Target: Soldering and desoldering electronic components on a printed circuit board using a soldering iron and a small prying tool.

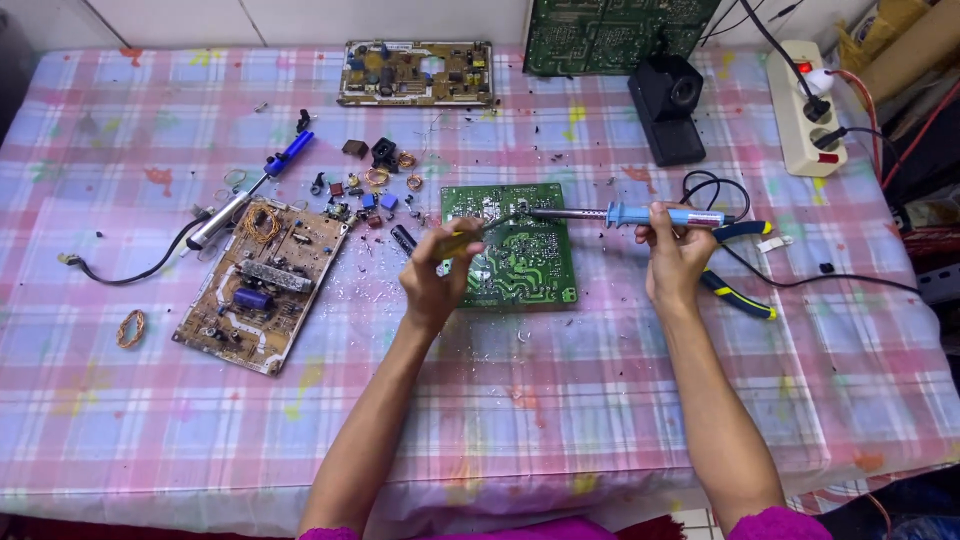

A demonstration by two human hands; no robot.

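Observation:
A green circuit board (520, 262) lies solder side up on the plaid tablecloth at the table's middle. My right hand (676, 256) grips a blue-handled soldering iron (640, 214), whose metal tip reaches left to the board's upper edge. My left hand (434, 280) holds a small yellow-handled tool (460, 241) that points at the same spot on the board. Both tips meet near the board's top centre.
A brown circuit board (262, 284) lies at left, with loose components (372, 185) and a blue desoldering pump (262, 176) above it. Another brown board (416, 73) sits at the back. Blue-and-yellow pliers (738, 290), a black box (668, 108) and a white power strip (806, 108) are at right.

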